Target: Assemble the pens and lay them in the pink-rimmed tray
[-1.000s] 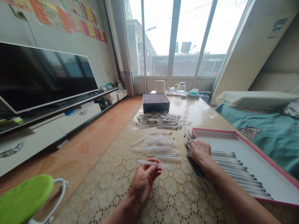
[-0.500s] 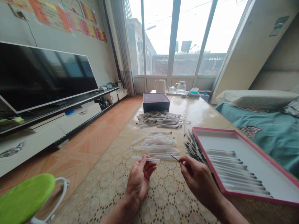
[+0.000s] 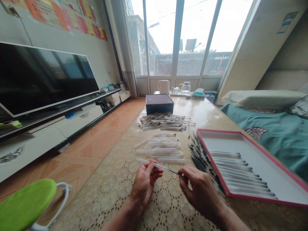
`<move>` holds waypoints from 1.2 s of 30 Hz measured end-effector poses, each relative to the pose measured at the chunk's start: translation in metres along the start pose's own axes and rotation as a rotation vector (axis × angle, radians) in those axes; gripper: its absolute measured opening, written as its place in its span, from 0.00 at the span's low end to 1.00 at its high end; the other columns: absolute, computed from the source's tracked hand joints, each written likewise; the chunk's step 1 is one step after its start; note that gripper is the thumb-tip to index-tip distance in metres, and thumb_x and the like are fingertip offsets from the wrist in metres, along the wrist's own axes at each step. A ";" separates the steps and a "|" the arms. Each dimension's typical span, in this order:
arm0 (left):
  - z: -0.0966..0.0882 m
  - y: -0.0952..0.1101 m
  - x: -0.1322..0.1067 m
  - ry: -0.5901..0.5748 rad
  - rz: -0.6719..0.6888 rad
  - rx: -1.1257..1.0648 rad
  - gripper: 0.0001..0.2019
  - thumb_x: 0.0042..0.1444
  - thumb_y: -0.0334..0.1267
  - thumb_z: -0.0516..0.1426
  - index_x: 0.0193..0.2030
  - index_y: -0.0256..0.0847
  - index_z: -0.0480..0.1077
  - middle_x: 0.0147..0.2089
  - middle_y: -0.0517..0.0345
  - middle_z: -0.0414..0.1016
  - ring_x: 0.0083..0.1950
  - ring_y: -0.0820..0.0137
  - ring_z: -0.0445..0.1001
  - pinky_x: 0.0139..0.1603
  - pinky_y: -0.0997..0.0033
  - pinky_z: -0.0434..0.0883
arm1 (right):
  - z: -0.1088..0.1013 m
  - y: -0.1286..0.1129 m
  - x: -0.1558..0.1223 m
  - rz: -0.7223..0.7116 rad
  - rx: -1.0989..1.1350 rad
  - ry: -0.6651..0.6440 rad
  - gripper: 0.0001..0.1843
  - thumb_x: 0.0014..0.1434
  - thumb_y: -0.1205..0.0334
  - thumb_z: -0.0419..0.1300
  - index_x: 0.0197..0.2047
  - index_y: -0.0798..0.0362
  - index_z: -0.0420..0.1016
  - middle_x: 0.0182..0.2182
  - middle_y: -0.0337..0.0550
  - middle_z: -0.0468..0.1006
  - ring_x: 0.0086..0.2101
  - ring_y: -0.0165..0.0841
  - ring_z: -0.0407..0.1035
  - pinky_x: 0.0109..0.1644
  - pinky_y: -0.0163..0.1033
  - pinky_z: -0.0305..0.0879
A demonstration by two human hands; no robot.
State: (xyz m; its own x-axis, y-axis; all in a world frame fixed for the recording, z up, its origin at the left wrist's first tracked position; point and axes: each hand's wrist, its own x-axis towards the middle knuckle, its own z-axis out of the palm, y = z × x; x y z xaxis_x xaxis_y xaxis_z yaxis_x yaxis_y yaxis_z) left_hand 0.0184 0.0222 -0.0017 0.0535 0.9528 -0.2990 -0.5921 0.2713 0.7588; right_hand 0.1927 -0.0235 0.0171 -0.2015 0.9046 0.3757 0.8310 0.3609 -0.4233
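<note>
Between thumb and fingers, my left hand (image 3: pixel 145 179) pinches a translucent white pen barrel (image 3: pixel 143 161), tilted slightly down to the right. My right hand (image 3: pixel 198 186) grips a thin dark pen refill (image 3: pixel 173 172), its tip at the right end of the barrel; whether it has entered the tube I cannot tell. Just beyond my hands lies a pile of pale empty barrels (image 3: pixel 160 150). Dark refills (image 3: pixel 198 157) are heaped beside the pink-rimmed tray (image 3: pixel 228 132), in which several assembled pens (image 3: pixel 240 173) lie in a row.
Farther up the patterned table (image 3: pixel 115 189) is a heap of pens (image 3: pixel 166 122) in front of a dark box (image 3: pixel 159 107). A pitcher (image 3: pixel 164 87) and a glass jug (image 3: pixel 186 88) stand at the far end. A green stool (image 3: pixel 29 203) is at the lower left.
My right hand has moved left, bringing the refill's tip to the barrel's end. The barrel in my left hand has tilted down toward the right. The view has shifted slightly.
</note>
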 end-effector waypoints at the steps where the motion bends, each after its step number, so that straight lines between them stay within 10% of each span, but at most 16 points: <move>1: 0.000 0.000 -0.001 -0.016 0.005 0.004 0.03 0.53 0.32 0.58 0.31 0.35 0.67 0.27 0.54 0.77 0.25 0.75 0.75 0.26 0.79 0.73 | 0.000 0.000 0.000 0.022 0.030 0.002 0.08 0.59 0.63 0.49 0.33 0.52 0.68 0.22 0.38 0.70 0.24 0.30 0.65 0.30 0.33 0.56; 10: 0.007 -0.009 -0.010 -0.336 -0.144 0.127 0.07 0.49 0.35 0.61 0.31 0.32 0.72 0.26 0.52 0.77 0.27 0.71 0.75 0.32 0.74 0.72 | 0.001 -0.007 0.003 0.226 0.358 0.033 0.14 0.63 0.52 0.44 0.38 0.52 0.63 0.19 0.34 0.67 0.20 0.30 0.64 0.26 0.33 0.56; 15: 0.004 -0.005 -0.005 -0.126 -0.188 -0.114 0.02 0.53 0.30 0.58 0.32 0.33 0.72 0.28 0.53 0.76 0.29 0.73 0.76 0.33 0.77 0.73 | -0.012 0.022 0.015 0.380 0.591 0.071 0.26 0.64 0.48 0.35 0.33 0.54 0.67 0.21 0.40 0.72 0.22 0.31 0.68 0.25 0.33 0.61; 23: 0.002 -0.001 -0.001 -0.003 -0.185 -0.253 0.06 0.57 0.26 0.52 0.34 0.31 0.71 0.28 0.51 0.76 0.29 0.73 0.77 0.32 0.77 0.75 | -0.028 0.087 0.055 0.383 -0.180 -0.035 0.08 0.54 0.67 0.52 0.33 0.52 0.73 0.29 0.43 0.78 0.32 0.34 0.71 0.35 0.34 0.61; 36: 0.004 -0.005 -0.002 -0.139 -0.145 -0.091 0.02 0.55 0.29 0.56 0.34 0.34 0.70 0.30 0.53 0.77 0.32 0.72 0.77 0.35 0.75 0.74 | 0.000 0.088 0.072 0.358 -0.163 0.005 0.05 0.53 0.69 0.54 0.33 0.57 0.70 0.33 0.51 0.74 0.35 0.38 0.69 0.38 0.39 0.61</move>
State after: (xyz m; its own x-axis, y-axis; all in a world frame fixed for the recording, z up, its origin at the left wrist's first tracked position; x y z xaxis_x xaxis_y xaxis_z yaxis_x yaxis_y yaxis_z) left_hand 0.0247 0.0195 -0.0028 0.2495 0.9162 -0.3136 -0.6399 0.3990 0.6568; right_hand 0.2510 0.0736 0.0072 0.1183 0.9654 0.2325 0.9200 -0.0184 -0.3915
